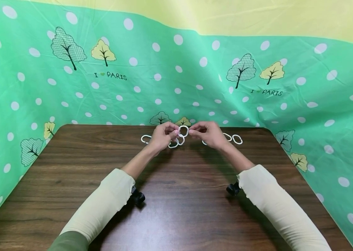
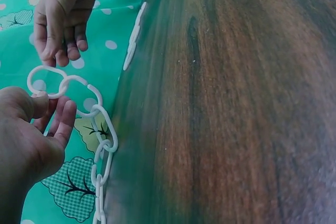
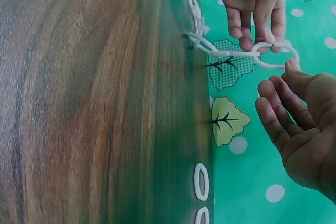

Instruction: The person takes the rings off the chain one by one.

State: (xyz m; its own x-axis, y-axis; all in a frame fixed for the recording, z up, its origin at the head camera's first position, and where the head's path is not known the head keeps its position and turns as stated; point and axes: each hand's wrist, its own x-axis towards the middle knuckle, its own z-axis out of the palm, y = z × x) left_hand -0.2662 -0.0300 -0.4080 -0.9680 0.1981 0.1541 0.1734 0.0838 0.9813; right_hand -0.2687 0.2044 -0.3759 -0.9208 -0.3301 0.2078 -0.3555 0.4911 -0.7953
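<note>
A white plastic chain link [image 1: 183, 126] is held up between the two hands near the table's far edge. The left hand [image 1: 164, 136] pinches it near where it joins the chain. At the opposite side, the thumb and fingertips of the right hand [image 1: 208, 134] meet the same link; part of that pinch is hidden. From the held link hangs a chain of several joined white links [image 2: 107, 127], which runs down to the table behind the left hand.
Loose white links [image 1: 237, 139] lie on the table right of the right hand, by the far edge. Part of the chain [image 1: 145, 139] rests left of the left hand. Green dotted cloth [image 1: 176, 80] rises behind the brown wooden table [image 1: 176, 195].
</note>
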